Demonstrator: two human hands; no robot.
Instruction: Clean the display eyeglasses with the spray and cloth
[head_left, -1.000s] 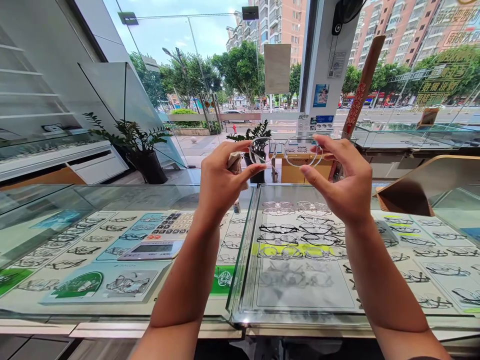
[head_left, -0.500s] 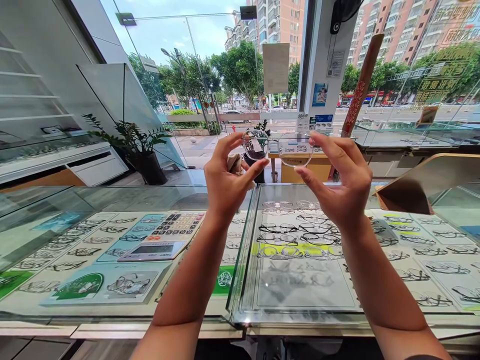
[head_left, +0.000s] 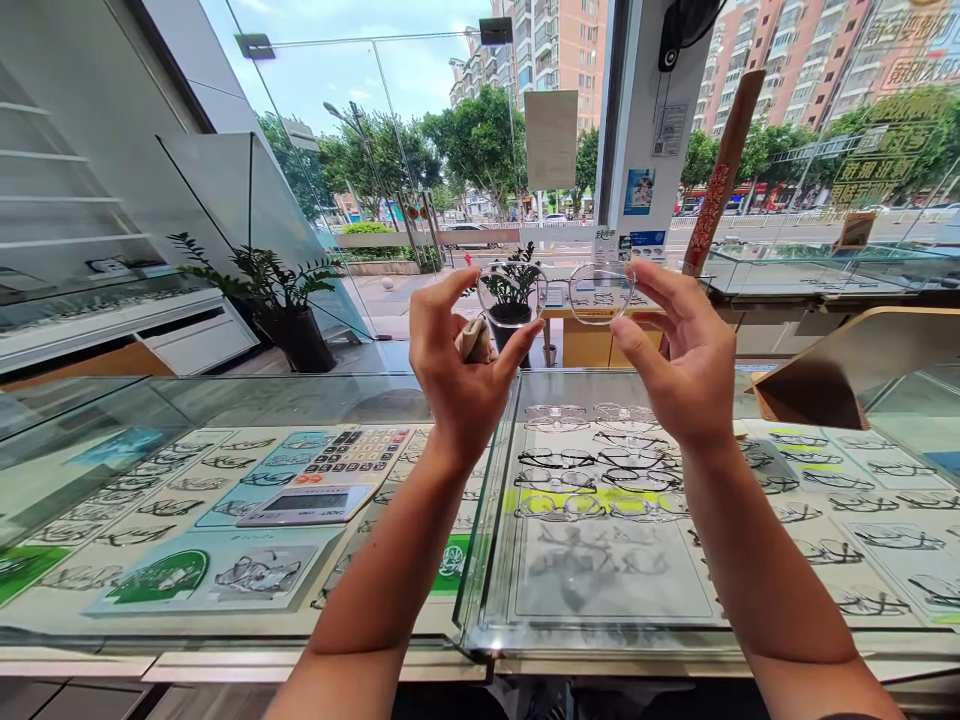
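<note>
A pair of eyeglasses [head_left: 557,282] with a thin rim and clear lenses is held up in front of me, above the glass counter. My left hand [head_left: 463,365] pinches one lens rim between thumb and finger. A crumpled beige cloth [head_left: 474,345] is tucked in the same hand, partly hidden by its fingers. On the other side, my right hand [head_left: 681,365] grips the outer edge of the second lens with its thumb and fingers. The glasses face roughly square to me. Their temple arms cannot be made out.
Below my forearms stands a glass display counter [head_left: 480,640] with rows of eyeglass frames [head_left: 559,458]. A calculator [head_left: 322,490] lies at left and a wooden-edged board [head_left: 855,350] stands at right. Potted plants [head_left: 300,335], a glass door and a street lie beyond.
The glasses have turned, so the left lens looks larger and the right one smaller. My right hand has shifted slightly, and both hands keep their hold.
</note>
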